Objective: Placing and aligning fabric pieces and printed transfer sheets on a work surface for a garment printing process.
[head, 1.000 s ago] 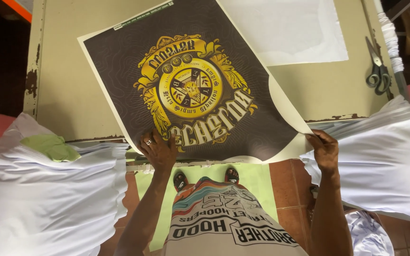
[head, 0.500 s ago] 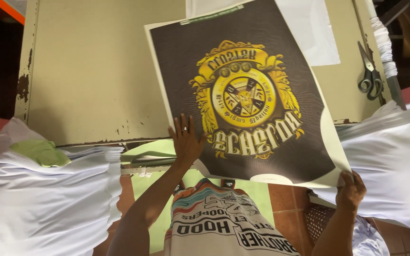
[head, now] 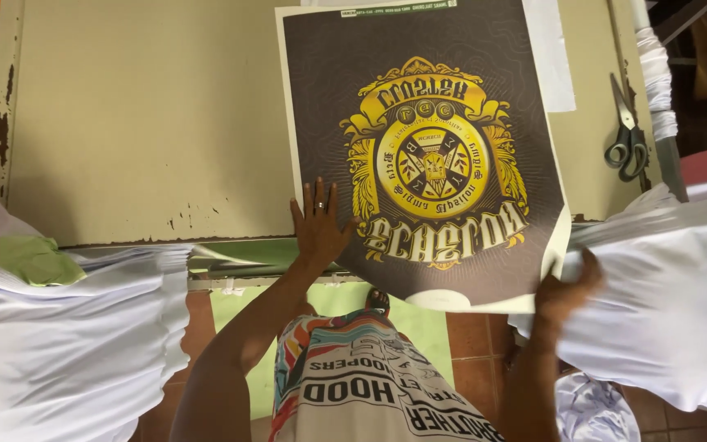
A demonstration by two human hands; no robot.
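A large dark printed sheet [head: 419, 98] with a yellow emblem lies on the cream table [head: 141, 115], its near edge hanging over the table's front. My left hand [head: 318, 225] lies flat, fingers spread, on the sheet's near left corner. My right hand [head: 566, 286] is lower, off the table's front right, against the stack of white fabric [head: 664, 295] beside the sheet's near right corner; its fingers are hidden, so what it grips is unclear.
Scissors [head: 628, 139] lie at the table's right edge beside a white wrapped pole [head: 655, 74]. A second white fabric stack [head: 67, 327] with a green piece [head: 26, 258] on top sits at the left. A white paper [head: 554, 49] lies under the sheet.
The sheet has slid to the right across the table and turned straighter. My left hand stayed flat on its near left corner. My right hand dropped from the sheet's corner to the white fabric.
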